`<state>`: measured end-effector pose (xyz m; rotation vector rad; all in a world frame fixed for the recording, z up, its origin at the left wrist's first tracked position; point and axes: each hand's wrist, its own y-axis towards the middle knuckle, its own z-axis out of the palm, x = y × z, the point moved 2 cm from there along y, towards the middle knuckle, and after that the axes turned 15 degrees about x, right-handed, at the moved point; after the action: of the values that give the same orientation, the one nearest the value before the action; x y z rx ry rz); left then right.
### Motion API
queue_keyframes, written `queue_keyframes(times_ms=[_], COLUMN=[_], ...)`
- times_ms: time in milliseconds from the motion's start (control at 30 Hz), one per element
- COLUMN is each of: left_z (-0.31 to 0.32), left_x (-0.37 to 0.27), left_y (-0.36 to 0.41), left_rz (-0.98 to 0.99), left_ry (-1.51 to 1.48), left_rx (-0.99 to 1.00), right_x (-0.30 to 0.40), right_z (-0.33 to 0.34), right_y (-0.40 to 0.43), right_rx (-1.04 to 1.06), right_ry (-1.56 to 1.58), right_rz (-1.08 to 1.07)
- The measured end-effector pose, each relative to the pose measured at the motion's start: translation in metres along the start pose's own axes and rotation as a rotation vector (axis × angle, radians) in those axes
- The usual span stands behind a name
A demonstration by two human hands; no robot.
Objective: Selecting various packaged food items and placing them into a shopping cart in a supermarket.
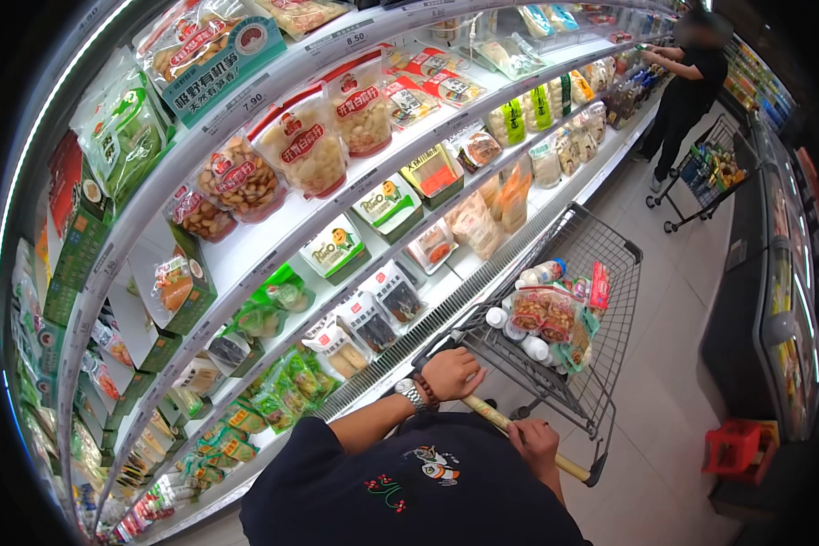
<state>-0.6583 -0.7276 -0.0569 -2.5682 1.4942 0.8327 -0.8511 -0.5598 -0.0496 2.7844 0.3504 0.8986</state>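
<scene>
My left hand (450, 374), with a metal wristwatch (409, 394) and a bead bracelet on its wrist, lies at the near left end of the shopping cart's handle; its fingers curl down and their hold is hidden. My right hand (536, 440) rests on the yellowish handle bar (565, 465), its fingers bent over it. Beyond the handle, the wire shopping cart (621, 300) holds clear packs of brown nuts or similar food (556, 316), white-capped bottles (535, 348), a red packet (598, 285) and a green-edged pouch.
A lit refrigerated shelf unit (355, 198) with bagged and boxed foods curves along the left. Ahead, a person in dark clothes (689, 89) stands beside another loaded cart (710, 177). Dark freezer cases (744, 273) line the right, with a red basket (731, 447) near their base.
</scene>
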Motion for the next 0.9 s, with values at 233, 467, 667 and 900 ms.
queue_keyframes(times_ms=[233, 467, 667, 900], left_z=[0.009, 0.019, 0.028, 0.039], left_x=[-0.005, -0.005, 0.018, 0.028], left_y=[0.045, 0.094, 0.137, 0.185], left_rz=[-0.035, -0.165, -0.130, -0.090], left_ry=[0.030, 0.042, 0.073, 0.074], left_rx=[-0.003, 0.100, 0.023, -0.061], right_x=[-0.039, -0.082, -0.119, -0.163], right_z=[-0.021, -0.041, -0.057, -0.072], right_y=[0.009, 0.019, 0.049, 0.070], right_rx=[-0.056, -0.105, -0.082, -0.018], right_ry=[0.026, 0.045, 0.125, 0.311], right_rz=[0.037, 0.073, 0.113, 0.333])
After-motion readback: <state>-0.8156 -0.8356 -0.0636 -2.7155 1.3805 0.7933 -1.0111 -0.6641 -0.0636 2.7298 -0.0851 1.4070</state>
